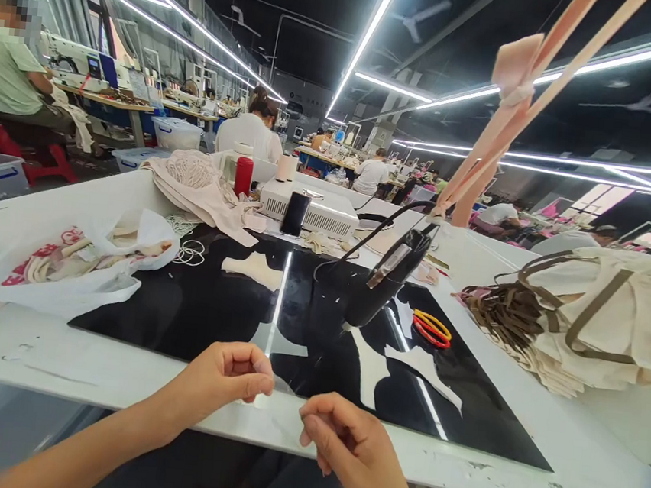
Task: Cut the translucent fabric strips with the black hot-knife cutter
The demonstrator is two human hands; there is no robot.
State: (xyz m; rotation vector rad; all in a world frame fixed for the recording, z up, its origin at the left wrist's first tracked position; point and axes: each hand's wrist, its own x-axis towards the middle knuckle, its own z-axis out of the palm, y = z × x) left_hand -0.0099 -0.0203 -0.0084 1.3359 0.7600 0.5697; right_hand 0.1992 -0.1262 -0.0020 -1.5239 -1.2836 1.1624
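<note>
My left hand [235, 376] is closed in a pinch above the front edge of the black board [180, 314]. To its right my right hand [342, 433] also has its fingers curled together over the table's front edge. Whatever either one holds is too small to make out. Cream fabric pieces [370, 367] lie on the board beyond my right hand, and a grey-white piece [278, 341] lies just past my left. A black handheld tool [389, 273] hangs from pink straps [484, 152], its lower tip at the board.
Red and yellow rings [431, 329] lie on the board's right. A plastic bag of scraps [79, 259] is at left, cream garments [600, 316] at right. Behind stand a white box [309, 208], a phone [295, 213] and a red spool [243, 175]. Other people sit farther back.
</note>
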